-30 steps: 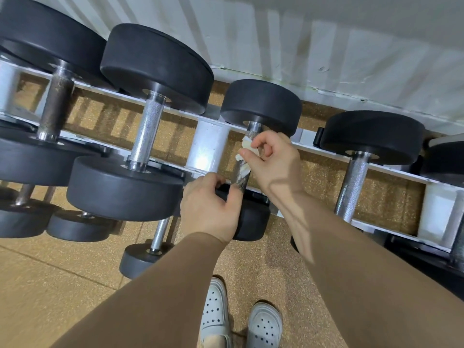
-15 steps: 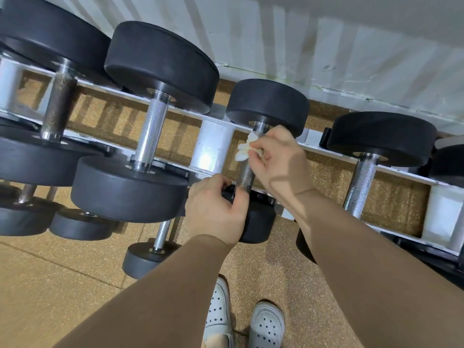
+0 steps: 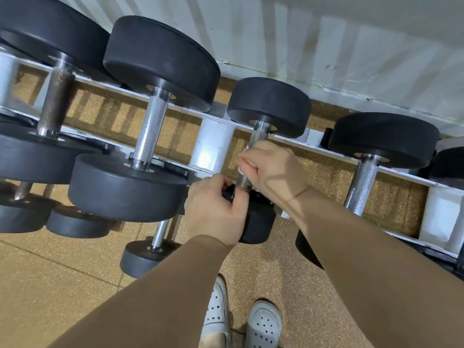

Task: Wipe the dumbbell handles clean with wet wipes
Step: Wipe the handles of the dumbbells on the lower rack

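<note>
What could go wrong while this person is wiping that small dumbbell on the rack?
The right hand wraps the wet wipe round the knurled handle; the rough metal might shred it. The left hand grips the dumbbell's near head, close to the white rack, so fingers could get pinched if the weight rolls.

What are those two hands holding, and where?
The right hand grips a wipe around the middle of a dumbbell handle. The left hand holds that dumbbell's near head, at its edge beside the handle.

knurled metal handle [image 3: 150, 126], matt rubber weights [image 3: 160, 64]
</note>
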A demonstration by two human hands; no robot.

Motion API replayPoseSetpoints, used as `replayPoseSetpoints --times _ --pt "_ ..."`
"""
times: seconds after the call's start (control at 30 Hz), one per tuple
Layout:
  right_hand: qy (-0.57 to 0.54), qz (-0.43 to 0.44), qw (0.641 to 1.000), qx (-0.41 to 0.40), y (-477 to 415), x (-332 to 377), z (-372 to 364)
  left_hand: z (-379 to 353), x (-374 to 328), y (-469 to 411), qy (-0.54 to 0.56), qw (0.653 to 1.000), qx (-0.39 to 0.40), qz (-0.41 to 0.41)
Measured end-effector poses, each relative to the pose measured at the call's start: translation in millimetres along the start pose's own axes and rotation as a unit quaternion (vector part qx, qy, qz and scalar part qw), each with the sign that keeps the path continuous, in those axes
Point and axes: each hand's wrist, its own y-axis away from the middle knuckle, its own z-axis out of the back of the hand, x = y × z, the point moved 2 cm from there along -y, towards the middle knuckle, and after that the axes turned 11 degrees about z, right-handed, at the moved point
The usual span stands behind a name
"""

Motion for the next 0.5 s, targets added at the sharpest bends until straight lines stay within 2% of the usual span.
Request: replayPoseSetpoints --times 0.13,0.23,0.3,0.33,0.37,0.4,0.43,0.5 --pt "0.016 -0.042 0.998 -0.051 -3 -15 9 0 0 1 0.0 1.0 -0.004 -0.002" --pt "0.012 -0.012 1.0 -0.009 15 -12 10 2 -3 3 -0.009 1.0 -0.004 -0.003" --pt "-0.04 0.008 0.998 0.041 28 -5 3 2 -3 3 -0.012 1.0 -0.007 -0.006" --pt "-0.093 -0.01 0.993 0.072 31 2 2 2 -3 3 -0.01 1.0 -0.009 -0.008" --pt "-0.055 0.001 0.994 0.096 29 6 1 2 -3 3 -0.006 1.0 -0.012 -0.009" --pt "-0.057 -0.04 0.992 0.1 26 3 0 2 -3 4 -0.005 1.0 -0.013 -0.009" --pt "-0.014 0.007 0.997 0.08 21 -2 1 2 -3 4 -0.006 1.0 -0.013 -0.008" --pt "0.019 -0.036 0.996 0.081 10 -11 5 3 -3 4 -0.01 1.0 -0.011 -0.006"
